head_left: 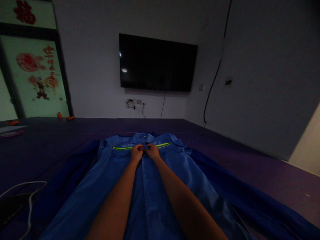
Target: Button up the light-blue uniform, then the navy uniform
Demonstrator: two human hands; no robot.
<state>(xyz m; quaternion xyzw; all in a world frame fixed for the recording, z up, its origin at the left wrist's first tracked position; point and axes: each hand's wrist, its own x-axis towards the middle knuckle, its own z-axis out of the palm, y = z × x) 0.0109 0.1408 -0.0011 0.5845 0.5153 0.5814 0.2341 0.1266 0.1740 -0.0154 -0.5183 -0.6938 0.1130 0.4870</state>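
A blue work jacket (150, 186) with a yellow-green reflective stripe (163, 144) across the chest lies spread flat on a dark purple surface (250, 166), collar pointing away from me. My left hand (137, 152) and my right hand (152, 150) meet at the jacket's front opening just below the collar. Both hands have their fingers pinched together on the front edges of the fabric. What sits between the fingertips is too small and dark to make out. Both forearms stretch out over the jacket's middle.
A black wall-mounted television (157, 63) hangs ahead, with sockets and cables (135, 102) below it. A white cable (27, 193) and a dark object lie at lower left. Red paper decorations (37, 71) cover a window at left. A black cable (215, 73) runs down the right wall.
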